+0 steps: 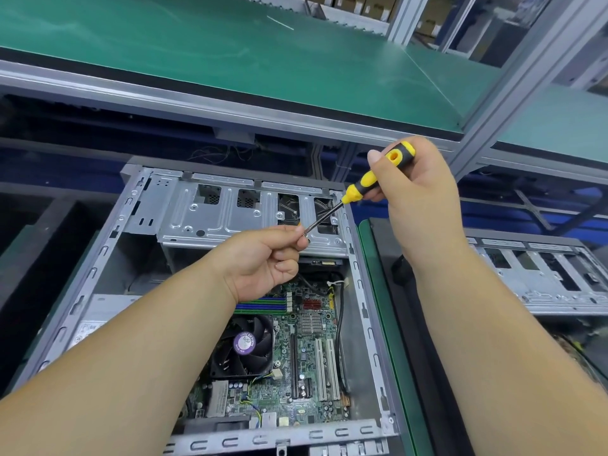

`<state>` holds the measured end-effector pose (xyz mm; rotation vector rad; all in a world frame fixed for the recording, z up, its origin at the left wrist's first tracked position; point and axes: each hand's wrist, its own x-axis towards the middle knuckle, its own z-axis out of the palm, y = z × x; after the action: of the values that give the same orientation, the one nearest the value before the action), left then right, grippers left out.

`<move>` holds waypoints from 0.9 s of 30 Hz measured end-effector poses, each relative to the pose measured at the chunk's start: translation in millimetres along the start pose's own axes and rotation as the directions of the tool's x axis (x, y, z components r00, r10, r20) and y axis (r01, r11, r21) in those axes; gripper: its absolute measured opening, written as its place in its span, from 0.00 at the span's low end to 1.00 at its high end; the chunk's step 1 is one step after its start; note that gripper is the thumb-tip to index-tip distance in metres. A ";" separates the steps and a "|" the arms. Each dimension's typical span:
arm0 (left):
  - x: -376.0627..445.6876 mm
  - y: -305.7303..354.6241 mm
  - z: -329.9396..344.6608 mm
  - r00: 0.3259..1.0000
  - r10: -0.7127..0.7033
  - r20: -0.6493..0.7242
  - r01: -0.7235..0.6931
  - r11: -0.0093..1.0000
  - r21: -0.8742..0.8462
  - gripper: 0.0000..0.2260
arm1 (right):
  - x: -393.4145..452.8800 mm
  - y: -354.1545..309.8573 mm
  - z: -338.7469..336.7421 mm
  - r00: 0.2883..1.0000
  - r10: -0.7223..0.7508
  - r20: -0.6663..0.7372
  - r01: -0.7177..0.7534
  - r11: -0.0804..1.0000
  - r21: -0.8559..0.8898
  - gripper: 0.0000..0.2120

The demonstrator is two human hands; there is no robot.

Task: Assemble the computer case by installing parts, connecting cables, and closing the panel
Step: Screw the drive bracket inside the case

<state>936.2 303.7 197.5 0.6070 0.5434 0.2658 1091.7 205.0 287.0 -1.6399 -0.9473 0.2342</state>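
An open computer case (368,311) lies on its side below me, its motherboard (306,366) and CPU fan (243,350) exposed. A silver drive cage (210,215) fills the far end. My right hand (418,189) grips the yellow-and-black handle of a screwdriver (368,182), held above the cage's right end. The shaft slants down-left to my left hand (263,261), whose fingertips pinch its tip. What sits between those fingers is hidden.
A second open case (539,274) lies to the right, past a green-edged divider (375,291). A green-matted shelf (230,54) runs overhead behind the case. An aluminium frame post (513,93) rises at the right. Dark foam lies at the left.
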 end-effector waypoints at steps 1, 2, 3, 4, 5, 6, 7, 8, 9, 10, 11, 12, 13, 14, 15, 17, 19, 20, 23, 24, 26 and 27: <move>0.0 -0.2 0.1 1.000 -0.002 -0.002 0.002 1.000 -0.001 0.05 | -0.5 0.4 0.1 1.000 -0.001 0.006 0.001 1.000 0.002 0.11; -0.1 -0.2 -0.2 1.000 -0.004 -0.006 0.004 1.000 0.000 0.05 | -0.8 0.9 -0.2 1.000 -0.004 0.017 0.004 1.000 -0.006 0.10; -0.4 -0.4 -0.3 1.000 -0.005 -0.011 0.005 1.000 0.004 0.04 | -0.8 1.5 -0.6 0.999 -0.006 0.034 0.006 1.000 -0.021 0.08; -0.1 -0.6 -0.7 1.000 -0.003 -0.020 0.003 1.000 0.009 0.03 | -0.3 2.1 -1.7 0.999 0.001 0.055 0.000 1.000 -0.029 0.06; -0.2 -0.5 -0.6 1.000 0.002 -0.031 -0.001 1.000 0.009 0.02 | 0.8 2.4 -3.0 0.997 0.019 0.078 -0.018 1.000 -0.023 0.04; -0.2 -0.4 -0.5 0.999 0.010 -0.047 -0.010 1.000 0.004 0.03 | 2.3 2.5 -4.7 0.993 0.051 0.107 -0.052 0.999 0.006 0.03; -0.4 -0.2 -0.5 0.998 0.024 -0.060 -0.025 1.000 -0.005 0.04 | 3.9 2.5 -6.0 0.987 0.092 0.135 -0.099 0.994 0.048 0.03; -0.2 0.0 -0.3 0.997 0.043 -0.067 -0.044 0.999 -0.013 0.05 | 5.6 2.4 -7.4 0.979 0.131 0.156 -0.147 0.984 0.096 0.04; -0.5 0.2 0.3 0.996 0.062 -0.067 -0.064 0.998 -0.015 0.06 | 6.9 2.2 -8.3 0.973 0.161 0.165 -0.184 0.974 0.133 0.05; -0.8 0.1 0.5 0.995 0.082 -0.065 -0.082 0.997 -0.007 0.06 | 8.1 2.4 -9.1 0.969 0.183 0.164 -0.209 0.965 0.160 0.04; -1.0 -0.2 0.7 0.993 0.101 -0.062 -0.100 0.995 0.015 0.06 | 8.9 2.7 -9.3 0.968 0.200 0.152 -0.224 0.960 0.166 0.04; -0.7 -0.5 0.4 0.990 0.126 -0.060 -0.123 0.991 0.060 0.06 | 9.5 3.1 -9.5 0.966 0.217 0.138 -0.237 0.959 0.154 0.05; -0.7 -1.1 0.5 0.985 0.161 -0.059 -0.153 0.980 0.125 0.06 | 10.2 3.8 -9.6 0.966 0.230 0.121 -0.244 0.962 0.122 0.05; -0.3 -1.6 0.5 0.978 0.202 -0.059 -0.186 0.960 0.207 0.07 | 10.7 4.6 -10.0 0.966 0.236 0.103 -0.244 0.966 0.084 0.04; -0.1 -2.4 0.8 0.968 0.245 -0.056 -0.219 0.932 0.290 0.07 | 11.4 6.1 -10.2 0.969 0.231 0.084 -0.235 0.971 0.045 0.03; 0.2 -3.9 0.9 0.948 0.316 -0.037 -0.275 0.870 0.410 0.07 | 10.7 7.5 -10.1 0.978 0.207 0.042 -0.206 0.978 -0.015 0.02; 0.4 -4.7 0.2 0.933 0.359 -0.024 -0.315 0.847 0.429 0.07 | 8.3 8.9 -8.7 0.983 0.181 -0.003 -0.181 0.983 -0.042 0.07; 1.0 -5.0 -0.8 0.928 0.371 -0.024 -0.326 0.844 0.426 0.06 | 7.0 9.6 -8.0 0.985 0.171 -0.017 -0.172 0.984 -0.040 0.09; -1.1 -3.5 1.7 0.924 0.381 -0.028 -0.335 0.844 0.418 0.02 | 4.4 10.7 -6.3 0.987 0.160 -0.028 -0.160 0.987 0.004 0.10; -1.4 -3.2 2.4 0.929 0.369 -0.038 -0.325 0.857 0.400 0.05 | 4.8 10.2 -6.5 0.986 0.160 -0.036 -0.160 0.987 0.019 0.10; -3.6 -0.6 2.9 0.951 0.299 -0.074 -0.259 0.906 0.336 0.13 | 7.6 9.3 -8.2 0.984 0.162 -0.067 -0.159 0.986 0.052 0.10; -5.5 1.0 2.9 0.970 0.231 -0.075 -0.195 0.926 0.324 0.14 | 9.9 8.8 -9.4 0.983 0.161 -0.084 -0.156 0.985 0.071 0.10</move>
<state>933.2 301.0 202.4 0.9696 0.6349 0.4261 1107.9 204.9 285.4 -1.6547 -0.7351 0.2940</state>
